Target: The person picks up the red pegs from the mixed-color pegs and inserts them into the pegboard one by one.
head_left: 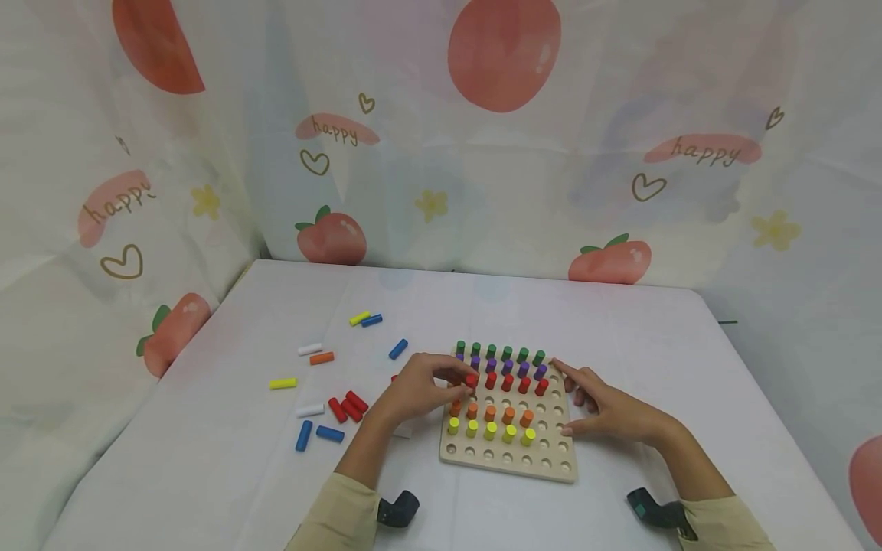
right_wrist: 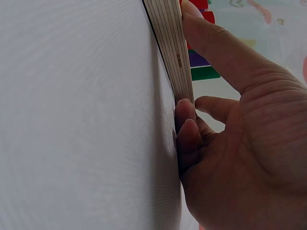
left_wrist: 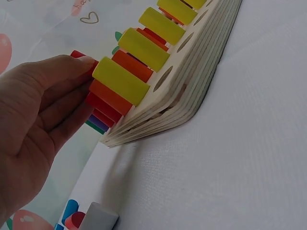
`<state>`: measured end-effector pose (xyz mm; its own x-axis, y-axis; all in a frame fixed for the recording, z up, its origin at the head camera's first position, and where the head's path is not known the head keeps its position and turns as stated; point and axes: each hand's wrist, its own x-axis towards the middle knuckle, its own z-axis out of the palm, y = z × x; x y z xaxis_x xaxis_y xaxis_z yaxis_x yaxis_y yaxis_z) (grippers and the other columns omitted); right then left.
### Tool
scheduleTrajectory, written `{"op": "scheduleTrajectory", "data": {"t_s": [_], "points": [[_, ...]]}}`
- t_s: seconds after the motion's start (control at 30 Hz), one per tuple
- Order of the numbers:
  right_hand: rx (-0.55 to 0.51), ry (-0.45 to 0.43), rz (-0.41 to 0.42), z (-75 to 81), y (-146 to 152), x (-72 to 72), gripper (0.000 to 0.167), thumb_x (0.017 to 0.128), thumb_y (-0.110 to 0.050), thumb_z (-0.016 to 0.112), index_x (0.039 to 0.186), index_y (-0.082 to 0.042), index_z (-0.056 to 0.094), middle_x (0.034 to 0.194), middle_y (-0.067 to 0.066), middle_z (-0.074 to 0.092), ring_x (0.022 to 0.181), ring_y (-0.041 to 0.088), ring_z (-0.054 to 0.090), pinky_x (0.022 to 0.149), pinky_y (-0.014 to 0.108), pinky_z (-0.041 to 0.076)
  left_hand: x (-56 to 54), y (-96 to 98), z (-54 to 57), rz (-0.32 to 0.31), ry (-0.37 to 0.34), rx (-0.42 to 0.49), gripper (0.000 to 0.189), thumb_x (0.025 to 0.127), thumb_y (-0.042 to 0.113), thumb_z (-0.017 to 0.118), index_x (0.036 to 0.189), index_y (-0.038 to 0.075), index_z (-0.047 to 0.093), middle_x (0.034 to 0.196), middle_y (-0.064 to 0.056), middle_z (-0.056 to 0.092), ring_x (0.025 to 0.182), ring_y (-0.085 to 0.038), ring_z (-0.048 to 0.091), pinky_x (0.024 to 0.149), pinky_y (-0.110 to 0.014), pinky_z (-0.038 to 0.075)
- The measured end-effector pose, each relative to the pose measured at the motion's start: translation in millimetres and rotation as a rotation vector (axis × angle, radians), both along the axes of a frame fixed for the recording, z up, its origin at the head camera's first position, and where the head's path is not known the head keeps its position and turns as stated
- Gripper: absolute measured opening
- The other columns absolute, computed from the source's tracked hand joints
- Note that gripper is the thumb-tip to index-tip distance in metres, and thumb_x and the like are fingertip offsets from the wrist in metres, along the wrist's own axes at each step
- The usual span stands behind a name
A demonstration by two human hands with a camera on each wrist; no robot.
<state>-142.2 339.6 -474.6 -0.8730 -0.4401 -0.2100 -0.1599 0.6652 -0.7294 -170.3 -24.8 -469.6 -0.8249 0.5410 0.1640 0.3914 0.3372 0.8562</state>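
Observation:
A square wooden pegboard (head_left: 517, 461) bears rows of upright pegs: green (head_left: 507, 352), purple (head_left: 507, 367), red (head_left: 524, 385), orange (head_left: 490, 413) and yellow (head_left: 490, 431). My left hand (head_left: 420, 389) reaches over its left side and pinches a red peg (head_left: 472, 380) between thumb and fingertips, at the left of the red row. In the left wrist view that peg stands higher than its neighbours, partly covered by the fingers. My right hand (head_left: 613, 409) holds the board's right edge, thumb on top and other fingers curled against the side near the far corner (right_wrist: 184, 96).
Loose pegs lie left of the board: red (head_left: 338, 410), blue (head_left: 330, 434), white (head_left: 310, 410), yellow (head_left: 283, 383) and orange (head_left: 321, 358). Farther back lies another blue peg (head_left: 398, 349). Patterned cloth (head_left: 496, 176) hangs behind the white table (head_left: 207, 459).

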Motion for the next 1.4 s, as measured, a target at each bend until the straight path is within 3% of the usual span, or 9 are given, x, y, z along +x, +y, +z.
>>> {"op": "scheduleTrajectory", "data": {"t_s": [0.57, 0.83, 1.1, 1.4], "points": [[-0.004, 0.009, 0.006, 0.6, -0.4, -0.7, 0.105, 0.083, -0.034, 0.088, 0.165, -0.017, 0.024, 0.12, 0.008, 0.04, 0.099, 0.025, 0.042, 0.076, 0.029, 0.042, 0.8, 5.7, -4.2, 0.012, -0.036, -0.059, 0.024, 0.095, 0.015, 0.078, 0.119, 0.017, 0.077, 0.111, 0.006, 0.074, 0.103, -0.009, 0.067, 0.09, -0.024, 0.054], [0.004, 0.009, 0.002, 1.2, -1.8, -0.5, 0.105, 0.083, -0.034, 0.088, 0.165, -0.016, 0.024, 0.12, 0.008, 0.04, 0.1, 0.025, 0.043, 0.076, 0.029, 0.042, 1.8, 10.2, -8.0, 0.051, -0.077, -0.086, 0.024, 0.093, 0.016, 0.08, 0.117, 0.019, 0.078, 0.107, 0.012, 0.071, 0.108, -0.012, 0.066, 0.091, -0.026, 0.054], [-0.025, 0.002, 0.01, 4.1, -1.4, 0.7, 0.105, 0.084, -0.031, 0.088, 0.165, -0.016, 0.023, 0.12, 0.01, 0.039, 0.098, 0.025, 0.041, 0.074, 0.029, 0.041, 3.9, 12.2, -5.8, 0.062, -0.085, -0.099, 0.023, 0.093, 0.016, 0.08, 0.115, 0.019, 0.079, 0.108, 0.005, 0.072, 0.104, -0.012, 0.066, 0.091, -0.027, 0.054], [-0.017, 0.003, 0.011, 3.5, -1.5, 0.2, 0.105, 0.084, -0.033, 0.087, 0.165, -0.016, 0.023, 0.12, 0.009, 0.039, 0.098, 0.024, 0.041, 0.074, 0.029, 0.04, 5.5, 13.8, -3.5, 0.087, -0.105, -0.127, 0.022, 0.093, 0.015, 0.08, 0.114, 0.02, 0.08, 0.108, 0.008, 0.07, 0.102, -0.013, 0.064, 0.089, -0.028, 0.054]]}}
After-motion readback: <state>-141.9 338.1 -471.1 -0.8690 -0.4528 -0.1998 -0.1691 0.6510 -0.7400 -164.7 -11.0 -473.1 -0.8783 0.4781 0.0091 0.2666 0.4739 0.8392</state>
